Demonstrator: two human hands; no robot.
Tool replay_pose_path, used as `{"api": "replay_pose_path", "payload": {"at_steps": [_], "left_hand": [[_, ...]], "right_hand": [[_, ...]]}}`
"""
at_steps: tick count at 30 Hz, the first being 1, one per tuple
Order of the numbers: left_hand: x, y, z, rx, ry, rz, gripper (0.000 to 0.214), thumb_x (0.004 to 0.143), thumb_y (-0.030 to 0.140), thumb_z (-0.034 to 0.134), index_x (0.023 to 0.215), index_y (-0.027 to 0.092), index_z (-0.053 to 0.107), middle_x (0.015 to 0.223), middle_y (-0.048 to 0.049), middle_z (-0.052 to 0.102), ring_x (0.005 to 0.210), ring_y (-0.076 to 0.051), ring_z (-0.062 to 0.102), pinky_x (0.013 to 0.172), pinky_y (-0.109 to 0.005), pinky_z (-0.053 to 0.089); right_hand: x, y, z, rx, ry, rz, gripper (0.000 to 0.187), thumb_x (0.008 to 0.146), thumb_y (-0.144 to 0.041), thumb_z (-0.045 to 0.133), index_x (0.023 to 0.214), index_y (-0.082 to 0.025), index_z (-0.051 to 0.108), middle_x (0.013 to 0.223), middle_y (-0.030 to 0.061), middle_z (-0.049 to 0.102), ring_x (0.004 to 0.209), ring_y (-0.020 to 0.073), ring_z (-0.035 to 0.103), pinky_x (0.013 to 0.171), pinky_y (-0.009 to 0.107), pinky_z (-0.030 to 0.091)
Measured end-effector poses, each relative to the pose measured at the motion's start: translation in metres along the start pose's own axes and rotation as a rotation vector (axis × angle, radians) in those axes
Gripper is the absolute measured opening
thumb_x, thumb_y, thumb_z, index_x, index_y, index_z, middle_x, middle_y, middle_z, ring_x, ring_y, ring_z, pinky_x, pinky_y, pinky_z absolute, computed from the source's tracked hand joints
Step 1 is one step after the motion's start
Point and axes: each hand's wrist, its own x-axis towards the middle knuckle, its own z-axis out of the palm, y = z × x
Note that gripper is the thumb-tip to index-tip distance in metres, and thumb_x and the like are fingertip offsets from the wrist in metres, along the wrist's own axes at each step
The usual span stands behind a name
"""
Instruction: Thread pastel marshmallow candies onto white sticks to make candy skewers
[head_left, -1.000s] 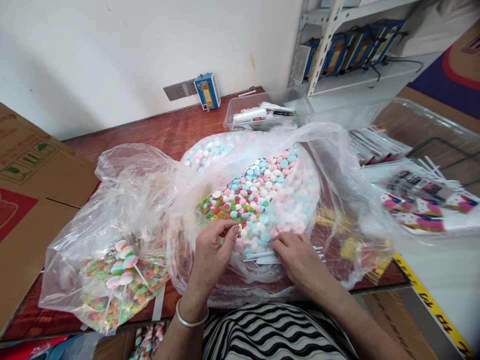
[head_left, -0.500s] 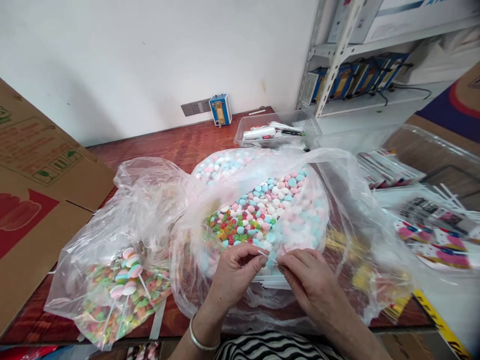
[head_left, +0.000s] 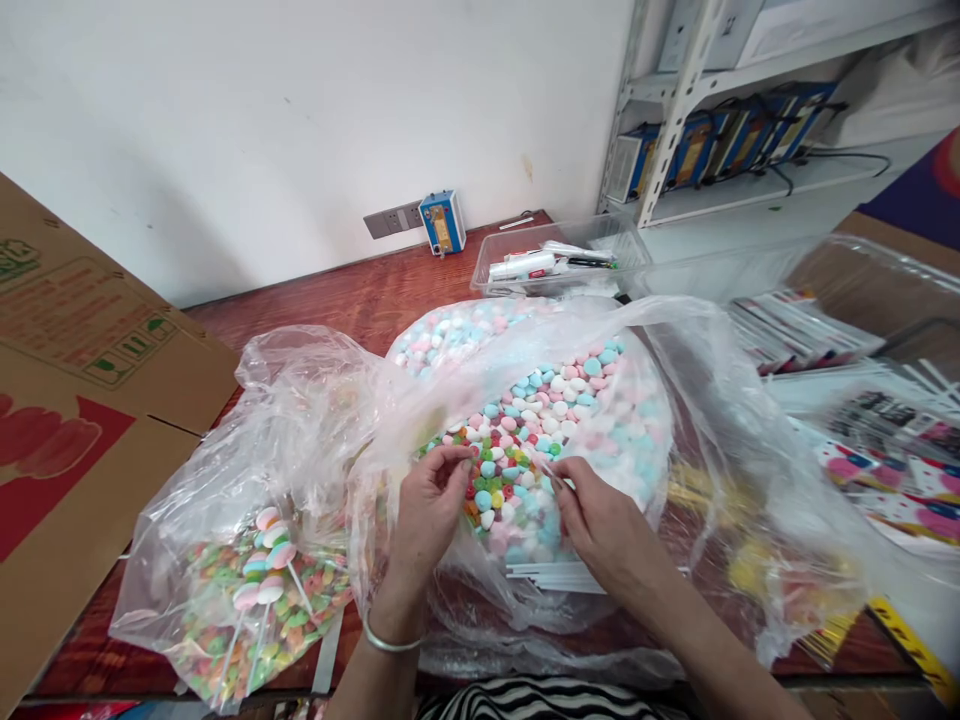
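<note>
A big clear plastic bag (head_left: 697, 400) lies open on the wooden table, full of pink, blue and white candy pieces (head_left: 555, 400) with small bright ring candies (head_left: 499, 465) at the near side. My left hand (head_left: 427, 505) pinches at the ring candies, fingers closed on something too small to name. My right hand (head_left: 600, 520) pinches a thin white stick (head_left: 550, 474) just beside them. More white sticks (head_left: 555, 575) lie under the bag's near edge.
A second clear bag (head_left: 240, 560) at the left holds mixed candies and finished lollipops (head_left: 264, 560). Cardboard boxes (head_left: 82, 400) stand at the far left. A clear tub (head_left: 555, 260) sits behind, printed wrappers (head_left: 885, 450) at right, a metal shelf (head_left: 720, 100) beyond.
Both hands moved away from the sticks at the bag's near edge into the ring candies; the right hand picked up a white stick. The camera view shifted slightly.
</note>
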Motion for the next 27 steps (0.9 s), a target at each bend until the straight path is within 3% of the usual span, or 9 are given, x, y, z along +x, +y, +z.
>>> {"api": "replay_pose_path", "payload": {"at_steps": [4, 7, 12, 16, 20, 23, 27], "left_hand": [[0.007, -0.005, 0.009, 0.421, -0.06, 0.232, 0.015, 0.088, 0.017, 0.053, 0.093, 0.02, 0.067, 0.098, -0.0063, 0.068, 0.096, -0.021, 0.062, 0.086, -0.036, 0.049], [0.008, -0.01, 0.013, 0.558, -0.08, 0.283, 0.015, 0.088, 0.015, 0.053, 0.092, 0.02, 0.066, 0.095, -0.0065, 0.068, 0.095, -0.022, 0.061, 0.085, -0.038, 0.048], [0.011, -0.009, 0.029, 0.645, -0.083, 0.364, 0.012, 0.088, 0.017, 0.056, 0.089, 0.021, 0.066, 0.092, -0.0061, 0.068, 0.093, -0.024, 0.06, 0.085, -0.039, 0.047], [0.017, 0.0, 0.054, 0.682, -0.194, 0.475, 0.013, 0.088, 0.017, 0.056, 0.092, 0.022, 0.067, 0.097, -0.0069, 0.069, 0.097, -0.025, 0.059, 0.087, -0.04, 0.047], [0.024, 0.0, 0.074, 0.776, -0.322, 0.551, 0.023, 0.09, 0.016, 0.053, 0.107, 0.024, 0.066, 0.104, -0.0078, 0.068, 0.103, -0.026, 0.056, 0.089, -0.042, 0.045], [0.027, -0.002, 0.079, 0.848, -0.421, 0.569, 0.021, 0.088, 0.014, 0.055, 0.1, 0.025, 0.069, 0.098, -0.0065, 0.068, 0.101, -0.027, 0.056, 0.089, -0.045, 0.044], [0.036, 0.006, 0.077, 0.661, -0.381, 0.49, 0.02, 0.087, 0.011, 0.055, 0.096, 0.023, 0.068, 0.097, -0.006, 0.069, 0.098, -0.024, 0.059, 0.086, -0.039, 0.047]], "right_hand": [[0.006, 0.012, 0.014, 0.019, -0.008, 0.132, 0.015, 0.095, -0.023, 0.033, 0.089, -0.023, 0.046, 0.065, -0.0001, 0.061, 0.057, 0.0211, 0.063, 0.052, 0.027, 0.036], [-0.004, 0.03, 0.016, 0.173, -0.011, 0.206, 0.016, 0.097, -0.03, 0.033, 0.09, -0.024, 0.046, 0.064, -0.0013, 0.063, 0.052, 0.0194, 0.061, 0.055, 0.029, 0.041], [-0.02, 0.035, 0.009, 0.396, 0.008, 0.256, 0.018, 0.099, -0.034, 0.035, 0.096, -0.023, 0.049, 0.055, -0.0055, 0.061, 0.055, 0.0189, 0.063, 0.061, 0.03, 0.046], [-0.021, 0.025, 0.0, 0.498, 0.134, 0.262, 0.021, 0.1, -0.037, 0.037, 0.1, -0.022, 0.052, 0.057, -0.0046, 0.06, 0.054, 0.0168, 0.061, 0.056, 0.027, 0.045], [-0.021, 0.025, -0.009, 0.562, 0.198, 0.291, 0.02, 0.098, -0.038, 0.04, 0.093, -0.023, 0.052, 0.06, -0.0042, 0.059, 0.047, 0.013, 0.055, 0.047, 0.023, 0.043], [-0.023, 0.029, -0.012, 0.6, 0.231, 0.296, 0.019, 0.097, -0.037, 0.042, 0.091, -0.023, 0.051, 0.069, -0.0018, 0.063, 0.046, 0.0115, 0.054, 0.046, 0.022, 0.043], [-0.024, 0.034, -0.012, 0.641, 0.249, 0.291, 0.018, 0.097, -0.038, 0.043, 0.091, -0.023, 0.051, 0.072, -0.0011, 0.063, 0.047, 0.0111, 0.054, 0.046, 0.022, 0.044]]}}
